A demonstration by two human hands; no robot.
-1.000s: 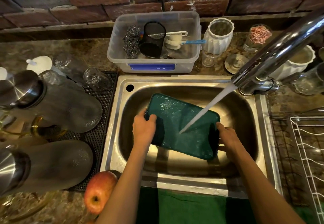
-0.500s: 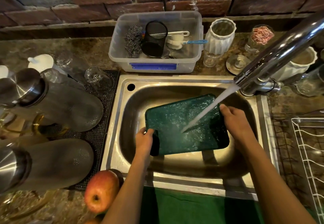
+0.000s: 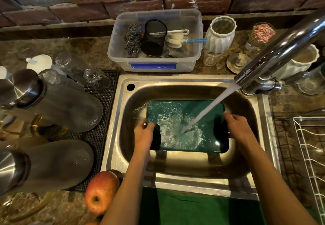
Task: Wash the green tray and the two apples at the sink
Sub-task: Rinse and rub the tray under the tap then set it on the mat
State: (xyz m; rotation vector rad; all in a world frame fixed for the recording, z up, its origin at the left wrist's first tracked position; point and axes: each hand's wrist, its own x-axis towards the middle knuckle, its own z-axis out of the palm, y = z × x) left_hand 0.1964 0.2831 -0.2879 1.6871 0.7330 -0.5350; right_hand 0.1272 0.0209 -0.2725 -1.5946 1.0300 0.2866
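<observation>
The green tray [image 3: 198,115] is held roughly level over the steel sink [image 3: 175,168], and the tap's stream splashes on its middle. My left hand [image 3: 143,133] grips the tray's left short edge, thumb on top. My right hand [image 3: 236,128] grips the right short edge. A red-yellow apple [image 3: 101,192] lies on the counter at the sink's front left corner. The top of a second apple [image 3: 93,222] peeks in at the bottom edge below it.
The chrome faucet [image 3: 274,52] reaches in from the right, running. A clear tub [image 3: 154,40] of scrubbers sits behind the sink, white vases and jars to its right. Bottles and glasses lie on a black mat [image 3: 98,136] at left. A white wire rack [image 3: 309,154] stands at right.
The tray has turned from tilted to roughly square and level under the stream. My right hand came back down to the right edge, my left hand shifted along the left edge.
</observation>
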